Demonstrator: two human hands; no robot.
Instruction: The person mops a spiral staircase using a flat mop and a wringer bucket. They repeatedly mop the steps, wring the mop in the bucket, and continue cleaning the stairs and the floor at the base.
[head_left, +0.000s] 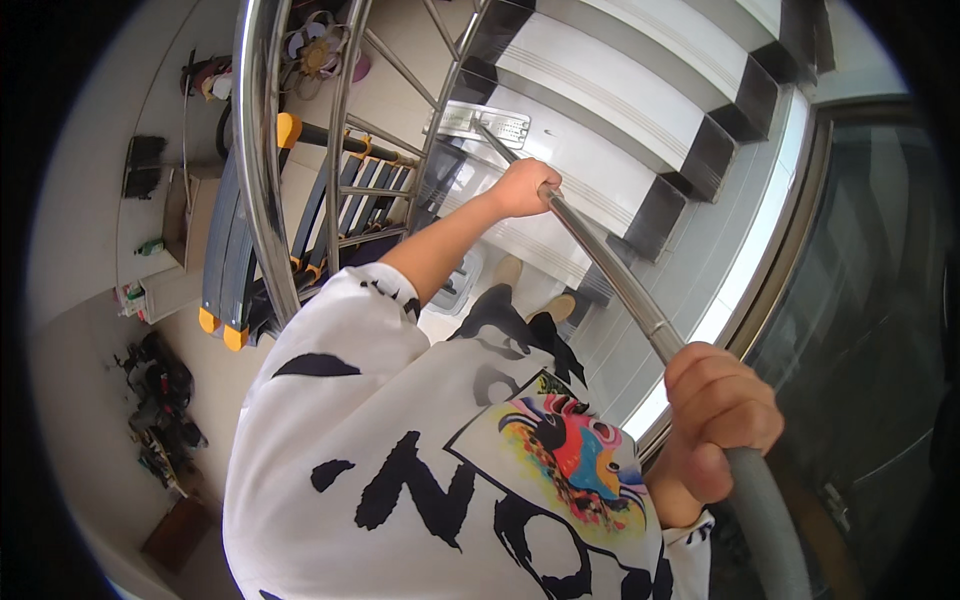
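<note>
My left hand (525, 187) grips the metal pole (607, 262) of a flat mop partway down its length. Higher up, near the grey handle sleeve (765, 517), my right hand (720, 412) is wrapped around the same pole. At the far end, the flat mop head (506, 126) with its perforated plate lies on a white stair tread (555, 161), close to the railing side. Its cleaning pad is mostly hidden under the plate.
A stainless steel railing (259, 165) runs along my left, with a folded ladder (225, 247) behind it. More stairs (622, 60) with black edge tiles rise ahead. A dark glass panel (862, 300) stands at right. Near my shoes (555, 309) is a grey plastic container (454, 281).
</note>
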